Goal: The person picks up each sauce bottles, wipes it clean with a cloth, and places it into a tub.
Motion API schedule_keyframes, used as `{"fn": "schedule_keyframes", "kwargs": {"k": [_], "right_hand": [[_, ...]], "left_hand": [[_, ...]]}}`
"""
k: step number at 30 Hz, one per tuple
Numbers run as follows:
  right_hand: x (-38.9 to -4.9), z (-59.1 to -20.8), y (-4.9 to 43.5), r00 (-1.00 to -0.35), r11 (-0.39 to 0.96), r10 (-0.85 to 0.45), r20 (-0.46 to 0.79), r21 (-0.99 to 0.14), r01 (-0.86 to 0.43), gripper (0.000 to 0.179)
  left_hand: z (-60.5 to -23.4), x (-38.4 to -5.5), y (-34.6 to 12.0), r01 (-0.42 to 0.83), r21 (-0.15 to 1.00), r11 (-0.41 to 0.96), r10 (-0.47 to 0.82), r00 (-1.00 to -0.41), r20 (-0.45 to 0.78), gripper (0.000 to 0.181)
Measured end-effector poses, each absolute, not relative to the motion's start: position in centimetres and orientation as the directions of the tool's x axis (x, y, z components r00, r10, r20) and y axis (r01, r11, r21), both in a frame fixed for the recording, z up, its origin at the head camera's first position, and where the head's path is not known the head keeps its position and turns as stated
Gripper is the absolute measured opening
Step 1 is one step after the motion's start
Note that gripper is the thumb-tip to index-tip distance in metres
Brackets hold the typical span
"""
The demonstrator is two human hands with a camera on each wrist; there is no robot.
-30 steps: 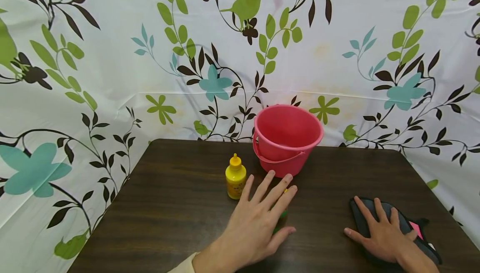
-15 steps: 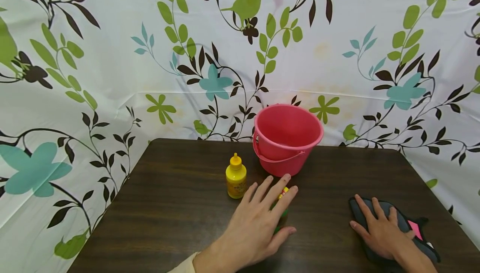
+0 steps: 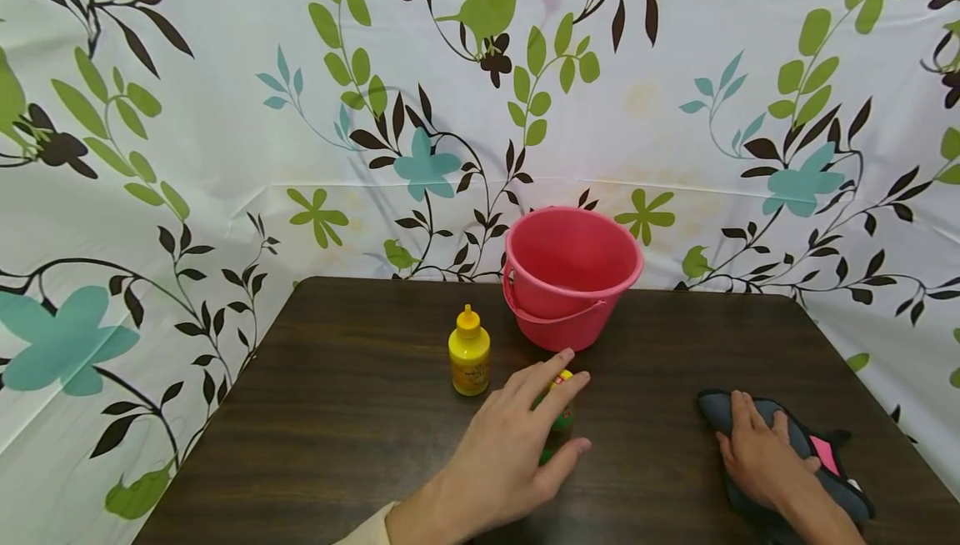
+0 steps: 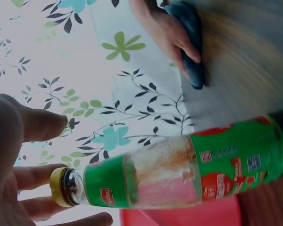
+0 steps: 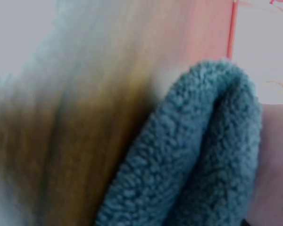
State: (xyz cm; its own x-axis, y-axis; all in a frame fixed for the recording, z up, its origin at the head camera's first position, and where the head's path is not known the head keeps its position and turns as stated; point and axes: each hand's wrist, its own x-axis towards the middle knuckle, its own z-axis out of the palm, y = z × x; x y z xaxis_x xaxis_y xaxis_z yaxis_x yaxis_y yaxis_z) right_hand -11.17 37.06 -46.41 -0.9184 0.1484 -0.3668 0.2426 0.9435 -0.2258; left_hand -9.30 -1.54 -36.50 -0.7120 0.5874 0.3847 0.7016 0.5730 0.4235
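Note:
My left hand (image 3: 495, 457) is beside a glass bottle (image 4: 162, 172) with green and red labels and a yellow cap. In the left wrist view its fingers reach behind the capped neck, while the thumb (image 4: 42, 125) stands apart from it. Much of the bottle is hidden by that hand in the head view. At the right, my right hand (image 3: 761, 449) grips a fuzzy dark grey cloth piece (image 3: 842, 487) with a black edge and a pink patch. The right wrist view has its cloth (image 5: 179, 155) rising in a fold.
A pink bucket (image 3: 555, 332) with its handle down stands at the back of the dark wooden table (image 3: 352, 412). Left of the bucket is a small yellow squeeze bottle (image 3: 470, 362). A leaf-patterned sheet (image 3: 225, 112) hangs behind and to the sides.
My right hand's spread fingers have drawn together on the cloth piece. The left hand's fingers have bent slightly and turned, showing more of the bottle. The view has shifted a little.

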Motion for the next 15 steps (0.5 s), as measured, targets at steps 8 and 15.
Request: {"fn": "schedule_keyframes", "kwargs": {"k": [8, 15], "right_hand": [[-10.93, -46.69, 37.24, -0.942, 0.947, 0.121, -0.313, -0.248, 0.204, 0.068], [-10.82, -46.65, 37.26, -0.943, 0.943, 0.115, -0.313, -0.262, 0.203, 0.067]], "left_hand": [[-36.14, -9.45, -1.51, 0.564, 0.7, 0.438, 0.511, -0.797, 0.322, 0.055], [-36.16, -9.88, -1.6, 0.47, 0.82, 0.326, 0.426, -0.848, 0.317, 0.039]]}}
